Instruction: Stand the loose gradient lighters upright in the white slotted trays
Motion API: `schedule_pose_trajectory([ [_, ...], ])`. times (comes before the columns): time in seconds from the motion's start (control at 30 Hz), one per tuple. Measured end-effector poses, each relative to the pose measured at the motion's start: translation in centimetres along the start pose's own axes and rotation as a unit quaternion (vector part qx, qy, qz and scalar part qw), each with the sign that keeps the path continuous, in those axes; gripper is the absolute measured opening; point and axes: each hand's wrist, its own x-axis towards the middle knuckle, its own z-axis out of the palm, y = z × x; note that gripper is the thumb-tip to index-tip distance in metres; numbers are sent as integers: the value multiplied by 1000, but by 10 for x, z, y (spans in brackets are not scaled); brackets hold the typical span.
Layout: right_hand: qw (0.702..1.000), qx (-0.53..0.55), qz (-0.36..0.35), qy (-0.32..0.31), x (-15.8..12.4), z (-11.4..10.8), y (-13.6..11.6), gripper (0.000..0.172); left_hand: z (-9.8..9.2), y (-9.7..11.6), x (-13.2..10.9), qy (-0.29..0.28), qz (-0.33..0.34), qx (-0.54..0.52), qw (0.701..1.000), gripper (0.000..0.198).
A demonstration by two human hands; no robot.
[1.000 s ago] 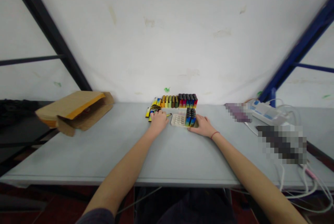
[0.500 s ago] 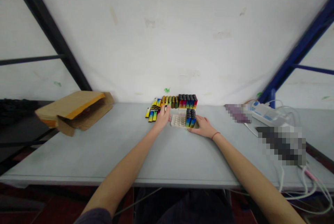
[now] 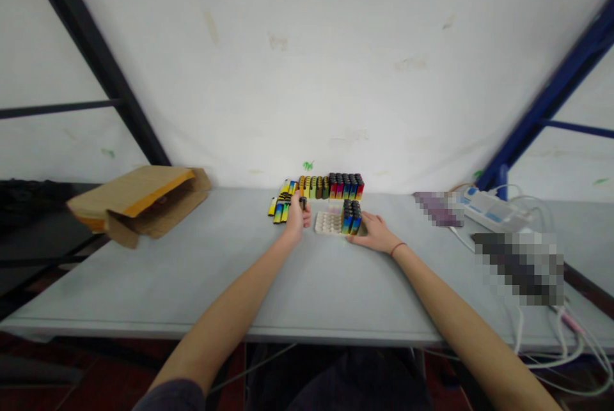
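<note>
My left hand (image 3: 297,219) is closed around a lighter, whose dark top (image 3: 302,202) shows above the fingers; the rest of it is hidden. Just behind and left of this hand lies a loose pile of yellow, blue and green lighters (image 3: 281,211). A white tray (image 3: 327,224) with rows of round hollows rests to its right. Blue-and-yellow lighters (image 3: 351,219) with black tops stand upright in the tray's right end. My right hand (image 3: 378,233) grips that end, thumb along the front edge and fingers beside the lighters.
Against the wall stand rows of upright lighters, yellow to brown (image 3: 314,187) and red to blue (image 3: 346,186). An open cardboard box (image 3: 139,200) lies at the left. A power strip (image 3: 494,206), cables and two blurred-out objects are on the right.
My left hand has moved slightly left and away from the tray, turning so its curled fingers show more. My right hand stays at the tray.
</note>
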Motion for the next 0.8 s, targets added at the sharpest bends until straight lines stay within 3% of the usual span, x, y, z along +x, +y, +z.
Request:
schedule_pose_trajectory([
  [0.33,1000,-4,-6,-9,1,1,2,71,1,-3,5,71,21,-2,997,39],
  [0.8,1000,-14,-24,-3,-1,0,5,72,-3,-6,6,62,19,-2,998,41],
])
